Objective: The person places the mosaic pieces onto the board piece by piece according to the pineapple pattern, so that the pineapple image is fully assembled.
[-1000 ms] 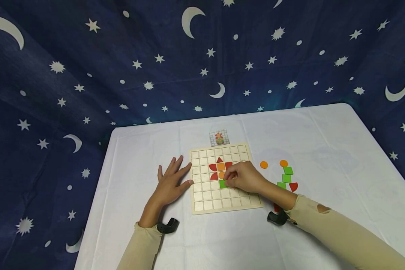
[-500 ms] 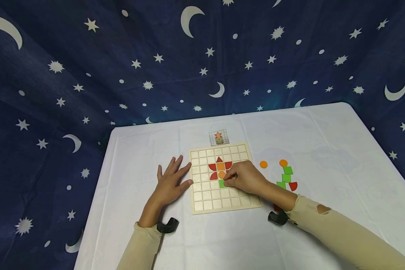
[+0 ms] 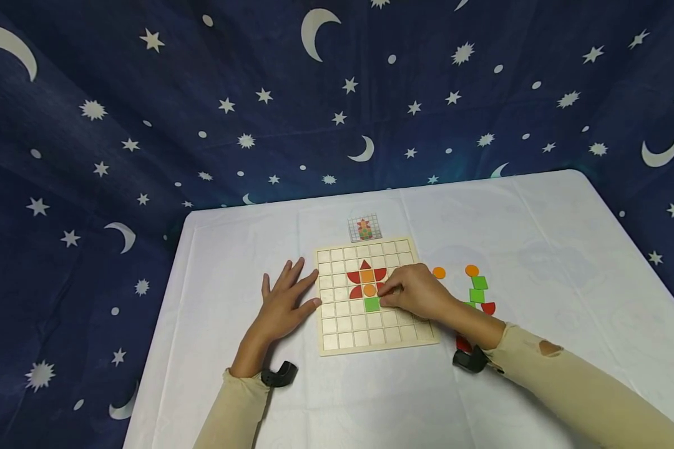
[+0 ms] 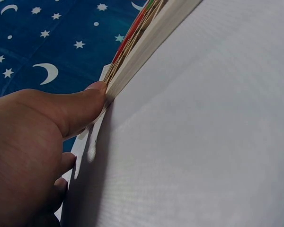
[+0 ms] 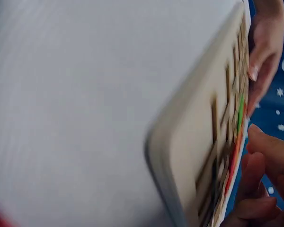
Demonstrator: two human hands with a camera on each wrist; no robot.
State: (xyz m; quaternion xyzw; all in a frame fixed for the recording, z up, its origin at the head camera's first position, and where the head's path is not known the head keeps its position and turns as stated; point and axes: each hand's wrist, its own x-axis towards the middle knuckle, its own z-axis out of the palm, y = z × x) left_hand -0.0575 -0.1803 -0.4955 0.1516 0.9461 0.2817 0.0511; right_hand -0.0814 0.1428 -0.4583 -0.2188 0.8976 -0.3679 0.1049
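A wooden grid board (image 3: 345, 324) lies on the white table, with flat coloured tiles in its cells. A red triangle (image 3: 365, 265), an orange square (image 3: 367, 275), an orange circle (image 3: 369, 290) and a green square (image 3: 372, 304) form a column, flanked by red rounded tiles. Just right of the green square is my right hand (image 3: 418, 292), fingers bent and parted; no tile shows between them in the right wrist view. It partly hides a red tile. My left hand (image 3: 283, 308) lies spread at the board's left edge, its thumb (image 4: 92, 101) touching the rim.
Behind the board lies a small pattern card (image 3: 365, 229). To the right are loose orange circles (image 3: 472, 270), green squares (image 3: 480, 283) and a red quarter-round (image 3: 488, 308). More red (image 3: 463, 343) shows beside the right wrist. A star-patterned cloth (image 3: 292, 93) hangs behind the table.
My right hand has come off the green square and shifted slightly right, so the whole square now shows. My left hand has stayed still.
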